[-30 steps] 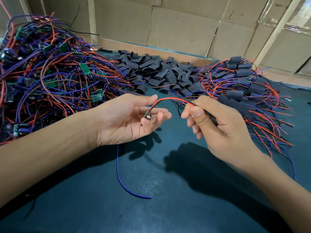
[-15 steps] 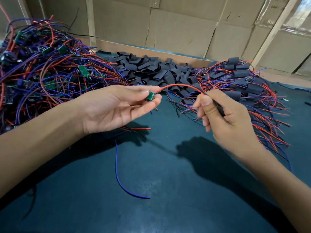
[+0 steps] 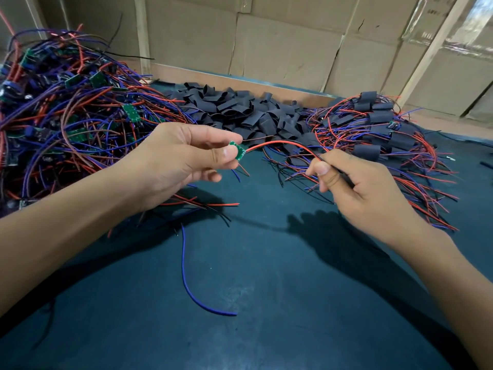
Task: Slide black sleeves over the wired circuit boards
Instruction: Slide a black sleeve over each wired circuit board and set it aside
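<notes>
- Left hand (image 3: pixel 173 161) is raised over the tabletop (image 3: pixel 266 303); a small green circuit board (image 3: pixel 237 151) is pinched between thumb and index fingertip, remaining fingers loosely curled below.
- Board is seen tilted, one face toward the camera; it is bare, no sleeve on it.
- A red wire (image 3: pixel 282 143) is seen arching from the board's right edge across to the right hand (image 3: pixel 365 188); a dark wire runs alongside it near the right end.
- Right hand grip is closed on the wires: they are pinched between thumb and bent index finger, other fingers curled in. What else is in the palm cannot be told.
- Short red and blue wire ends are seen hanging just under the board.
- A blue wire (image 3: pixel 192 284) is seen running down from under the left hand and curving onto the tabletop, free end toward the right.
- Pile of loose black sleeves (image 3: pixel 245 110) is heaped at the back centre of the tabletop, beyond both hands.
- Big tangle of unsleeved wired boards (image 3: pixel 66 108), red, blue and purple wires with green boards showing, is piled at the left, behind the left forearm.
- Pile of sleeved boards (image 3: pixel 378 129) with red and blue wires fanning out is lying at the right, behind the right hand.
- Tabletop is dark teal; hand shadows are cast on it.
- Cardboard sheets (image 3: pixel 280 44) are seen along the back.
</notes>
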